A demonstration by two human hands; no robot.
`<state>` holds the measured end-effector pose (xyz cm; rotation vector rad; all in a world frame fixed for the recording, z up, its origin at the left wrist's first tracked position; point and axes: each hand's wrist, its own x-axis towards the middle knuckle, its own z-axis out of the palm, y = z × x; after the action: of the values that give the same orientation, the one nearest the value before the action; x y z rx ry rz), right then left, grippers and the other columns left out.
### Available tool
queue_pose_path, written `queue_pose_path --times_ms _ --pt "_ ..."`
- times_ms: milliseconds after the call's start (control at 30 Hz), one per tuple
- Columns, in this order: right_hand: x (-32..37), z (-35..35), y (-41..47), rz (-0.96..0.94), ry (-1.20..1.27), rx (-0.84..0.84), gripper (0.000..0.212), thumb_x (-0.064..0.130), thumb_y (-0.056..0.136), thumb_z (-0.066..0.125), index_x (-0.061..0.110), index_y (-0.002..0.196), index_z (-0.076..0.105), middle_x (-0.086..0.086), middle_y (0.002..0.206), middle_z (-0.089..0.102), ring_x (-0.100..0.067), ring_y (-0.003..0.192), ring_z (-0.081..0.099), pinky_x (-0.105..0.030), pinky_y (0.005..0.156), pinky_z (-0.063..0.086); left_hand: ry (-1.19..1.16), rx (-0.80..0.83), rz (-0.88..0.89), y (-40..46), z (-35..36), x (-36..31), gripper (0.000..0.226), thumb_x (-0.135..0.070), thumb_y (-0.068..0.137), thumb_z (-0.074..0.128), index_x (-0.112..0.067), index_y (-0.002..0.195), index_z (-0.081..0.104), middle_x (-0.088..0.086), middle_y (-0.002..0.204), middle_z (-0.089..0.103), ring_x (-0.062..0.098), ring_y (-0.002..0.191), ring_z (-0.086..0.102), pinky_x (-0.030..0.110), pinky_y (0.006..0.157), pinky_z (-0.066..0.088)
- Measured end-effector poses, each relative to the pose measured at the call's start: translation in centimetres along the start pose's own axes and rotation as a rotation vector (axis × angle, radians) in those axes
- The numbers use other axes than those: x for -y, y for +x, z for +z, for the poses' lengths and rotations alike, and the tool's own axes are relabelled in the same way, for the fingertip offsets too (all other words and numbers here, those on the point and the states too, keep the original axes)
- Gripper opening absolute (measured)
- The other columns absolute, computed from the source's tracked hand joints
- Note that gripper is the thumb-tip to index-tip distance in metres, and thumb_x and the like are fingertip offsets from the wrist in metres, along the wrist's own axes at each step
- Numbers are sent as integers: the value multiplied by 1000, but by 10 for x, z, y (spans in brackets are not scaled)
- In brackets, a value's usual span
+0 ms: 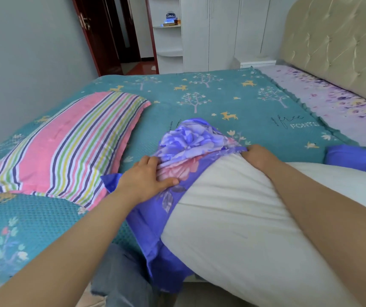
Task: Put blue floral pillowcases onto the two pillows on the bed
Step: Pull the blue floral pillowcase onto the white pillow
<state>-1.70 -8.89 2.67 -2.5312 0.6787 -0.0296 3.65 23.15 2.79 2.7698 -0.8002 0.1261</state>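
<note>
The teal bedspread point(221, 103) stretches before me, a striped pillow point(66, 147) lying on it to my left. A bare white pillow point(233, 218) lies across the near edge, its far end inside the blue floral pillowcase point(190, 142). My left hand point(146, 178) and right hand point(259, 156) each grip the pillowcase's bunched opening.

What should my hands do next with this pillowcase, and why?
Probably pull the bunched blue floral pillowcase further down over the white pillow. Only the pillow's far end is covered, and both the left hand and right hand grip the case's opening edge.
</note>
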Motion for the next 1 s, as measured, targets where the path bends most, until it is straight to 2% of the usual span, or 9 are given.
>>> queue_pose_path --times_ms 100,267,367,467,600,700,800,900,1000 --pt "29 -25 6 -67 -34 -213 28 30 93 47 11 99 66 -17 110 64 -33 102 60 -33 82 44 -288 -67 -78 -1 2 16 72 -64 68 66 -19 119 44 3 121 47 22 108 53 35 94 42" --pt "101 -56 43 -314 -208 -526 22 27 92 47 14 99 63 -15 103 65 -34 98 59 -34 81 40 -574 -280 -240 19 11 33 48 -41 76 73 -14 106 48 5 110 53 21 97 54 27 83 40" --pt "130 -30 61 -296 -345 -433 35 20 91 47 15 126 49 -15 127 51 -31 120 46 -44 102 30 -622 -289 -354 26 30 46 44 -37 79 72 -9 107 53 8 107 57 25 97 58 28 79 41" --pt "126 25 43 -188 -321 -203 47 20 93 43 14 138 34 -14 141 33 -33 130 35 -47 106 29 -518 -213 -373 16 61 53 52 -32 82 71 -4 121 52 17 116 58 32 109 55 38 93 44" --pt "86 93 -17 -370 -384 3 78 63 88 38 22 150 12 -7 158 5 -27 145 4 -51 116 4 -342 -112 -467 4 79 68 69 -36 80 72 2 129 41 26 129 44 41 120 45 45 99 38" --pt "59 107 -48 -455 -481 -12 110 81 69 47 25 151 1 -4 159 -10 -29 145 -11 -54 115 -7 -441 100 -626 7 68 66 64 -55 87 54 2 116 48 24 116 56 39 97 62 44 79 53" --pt "46 124 -58 -594 -652 -187 118 66 49 77 19 147 30 -12 154 25 -39 140 25 -62 108 18 -900 189 -781 7 66 62 50 -51 91 51 -5 107 56 13 87 62 20 56 61 25 45 50" --pt "45 130 -46 -607 -611 -361 99 44 43 89 21 133 53 -8 139 50 -35 122 52 -56 97 39 -1158 102 -827 6 70 59 25 -32 91 61 -9 80 57 -2 52 62 2 34 52 13 34 40" --pt "53 129 -36 -594 -550 -417 80 36 51 87 25 125 60 -5 134 56 -33 114 57 -47 92 41 -1242 56 -783 8 70 50 31 -21 92 59 -12 65 49 -8 37 53 -1 28 40 12 31 32"
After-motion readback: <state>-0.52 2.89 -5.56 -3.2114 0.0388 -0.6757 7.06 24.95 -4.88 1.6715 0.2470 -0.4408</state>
